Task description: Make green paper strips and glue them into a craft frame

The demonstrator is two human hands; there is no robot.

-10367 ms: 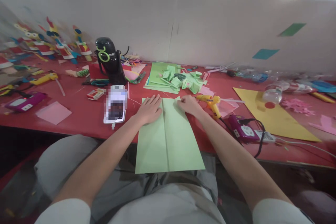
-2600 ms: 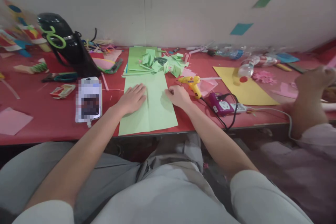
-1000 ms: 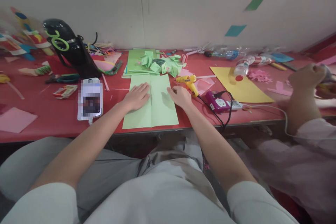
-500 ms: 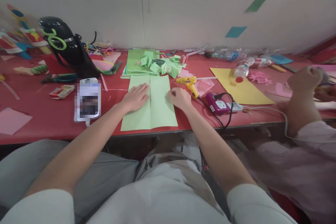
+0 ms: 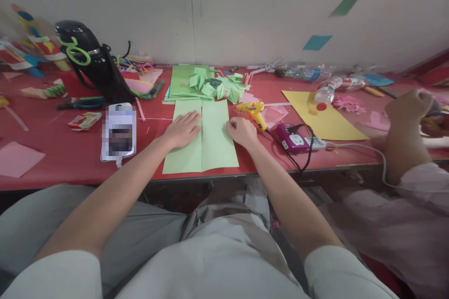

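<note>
A light green sheet of paper (image 5: 219, 149) lies in front of me with a crease down its middle. My left hand (image 5: 184, 130) rests flat on the left half, its fingers stretched out toward the crease. At the right edge of the sheet, my right hand (image 5: 242, 131) is closed, thumb and curled fingers pinching that edge. Just beyond the sheet are folded green paper pieces (image 5: 213, 86), some lying on a stack of green paper (image 5: 178, 74). A yellow glue gun (image 5: 257, 114) lies right beside my right hand.
A phone (image 5: 119, 133) and a black bottle (image 5: 93, 63) are to the left. On the right are a purple power socket (image 5: 292, 139) with cables, a yellow sheet (image 5: 329, 124) and plastic bottles (image 5: 326, 91). A co-worker's arm (image 5: 407, 135) reaches over the far right of the red table (image 5: 154, 163).
Both hands keep their places on the green paper. The whole view has shifted very slightly.
</note>
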